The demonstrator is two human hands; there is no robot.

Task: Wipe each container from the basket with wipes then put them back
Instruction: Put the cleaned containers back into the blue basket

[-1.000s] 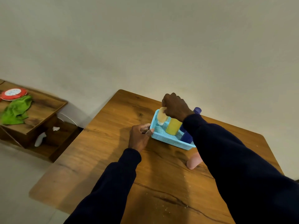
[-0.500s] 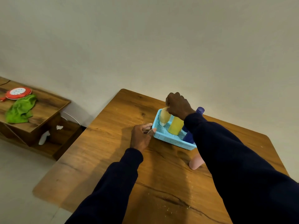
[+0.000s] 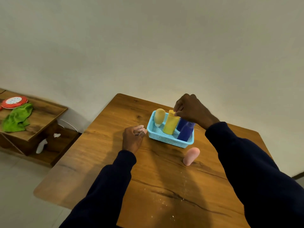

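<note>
A light blue basket (image 3: 164, 138) stands on the wooden table (image 3: 115, 162). In it a pale orange tube (image 3: 159, 116) stands free at the left end. A yellow tube (image 3: 170, 126) stands in the middle and two dark blue bottles (image 3: 186, 131) at the right. My right hand (image 3: 192, 110) is over the basket and pinches the yellow tube's top edge. My left hand (image 3: 133, 137) rests on the table at the basket's left corner. Its fingers curl round something small and pale, seemingly a wipe (image 3: 141, 129). A pink container (image 3: 191, 156) sits on the table in front of the basket.
White crumbs (image 3: 164, 201) are scattered on the near part of the table. To the left is a low wooden shelf unit (image 3: 41, 116) with a green cloth (image 3: 17, 118), a red round object (image 3: 14, 101) and white scraps (image 3: 42, 145) below. A plain wall rises behind.
My right hand let go of the pale orange tube, now standing alone in the basket, and shifted right onto the yellow tube's top. My left hand stayed at the basket's corner.
</note>
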